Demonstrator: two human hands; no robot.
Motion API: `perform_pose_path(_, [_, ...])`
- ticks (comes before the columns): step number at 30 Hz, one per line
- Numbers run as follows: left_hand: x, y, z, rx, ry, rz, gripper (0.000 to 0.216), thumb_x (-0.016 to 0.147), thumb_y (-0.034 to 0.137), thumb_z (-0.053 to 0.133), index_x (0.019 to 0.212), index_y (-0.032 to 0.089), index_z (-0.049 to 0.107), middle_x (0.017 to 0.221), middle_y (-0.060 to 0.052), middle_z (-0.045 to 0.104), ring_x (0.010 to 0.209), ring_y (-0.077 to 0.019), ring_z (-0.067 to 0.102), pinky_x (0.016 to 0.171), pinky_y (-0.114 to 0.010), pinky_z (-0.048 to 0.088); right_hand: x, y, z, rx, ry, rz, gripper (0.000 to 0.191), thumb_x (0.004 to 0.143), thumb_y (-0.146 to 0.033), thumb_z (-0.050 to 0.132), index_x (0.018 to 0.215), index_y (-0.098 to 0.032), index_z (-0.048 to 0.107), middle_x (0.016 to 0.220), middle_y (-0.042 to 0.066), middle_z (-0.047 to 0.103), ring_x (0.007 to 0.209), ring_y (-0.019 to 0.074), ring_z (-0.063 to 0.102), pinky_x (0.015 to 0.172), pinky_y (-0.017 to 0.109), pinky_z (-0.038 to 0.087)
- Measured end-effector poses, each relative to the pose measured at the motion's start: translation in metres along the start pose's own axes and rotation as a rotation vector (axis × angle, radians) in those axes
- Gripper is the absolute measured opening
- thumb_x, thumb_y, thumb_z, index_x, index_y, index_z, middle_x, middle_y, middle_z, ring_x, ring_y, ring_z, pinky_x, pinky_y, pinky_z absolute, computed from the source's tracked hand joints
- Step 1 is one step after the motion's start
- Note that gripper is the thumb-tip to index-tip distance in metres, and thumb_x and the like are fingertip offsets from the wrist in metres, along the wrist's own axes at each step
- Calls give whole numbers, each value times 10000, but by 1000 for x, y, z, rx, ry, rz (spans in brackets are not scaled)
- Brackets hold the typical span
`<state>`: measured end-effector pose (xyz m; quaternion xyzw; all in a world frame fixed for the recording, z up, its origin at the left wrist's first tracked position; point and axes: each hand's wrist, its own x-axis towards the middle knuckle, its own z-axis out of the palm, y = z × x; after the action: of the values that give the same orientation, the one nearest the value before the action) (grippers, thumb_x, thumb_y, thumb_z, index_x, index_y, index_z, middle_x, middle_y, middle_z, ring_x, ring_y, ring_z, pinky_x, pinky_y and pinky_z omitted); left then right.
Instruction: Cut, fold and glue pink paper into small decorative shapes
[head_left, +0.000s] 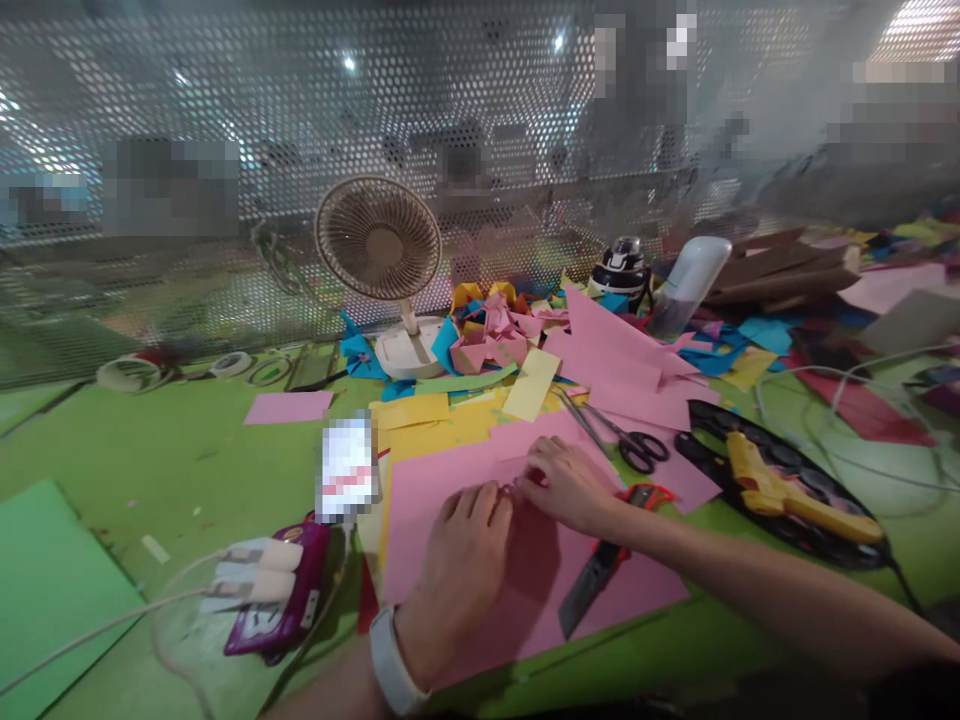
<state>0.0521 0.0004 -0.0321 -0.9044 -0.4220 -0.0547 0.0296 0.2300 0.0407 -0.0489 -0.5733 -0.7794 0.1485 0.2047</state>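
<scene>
My left hand point(469, 548) and my right hand point(568, 484) meet over a large pink paper sheet point(442, 490). Both have their fingers bent and drawn together, tips almost touching. Whatever small thing is between the fingertips is hidden; it may be pink paper. Just below my right forearm lies a red and black utility knife point(592, 580) with a wide blade, on the pink sheet. Beyond my right hand rest black-handled scissors point(637, 450). A pale yellow paper strip point(533, 385) lies past the fingertips.
A yellow glue gun point(795, 495) sits on a black tray at right. At left are a purple power block point(289, 610) with white plugs and a bright phone-like screen point(346, 468). A small fan point(381, 240) and heaped folded paper point(491, 335) stand behind, before a perforated metal screen point(225, 90).
</scene>
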Motion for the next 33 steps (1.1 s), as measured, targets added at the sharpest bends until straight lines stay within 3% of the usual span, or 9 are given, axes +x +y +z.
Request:
perform_pose_path(8, [-10,16,4,-172,50,10,444,882,452,440,1181,134,517,1186,-119,539,1081,-280,491,952,-453,389,1,3,-1,-25,-14,-23,119,794,-229,571,684,-186,582,807,33,591,811,179,505,711,284,358])
perform_pose_path(33, [-10,15,6,-201,64,-15,427,871,472,452,1137,148,530,1189,-110,509,1077,-281,478,938,-442,385,1,6,3,-2,4,-61,101,797,-223,581,703,-188,579,783,22,580,801,170,508,723,280,361])
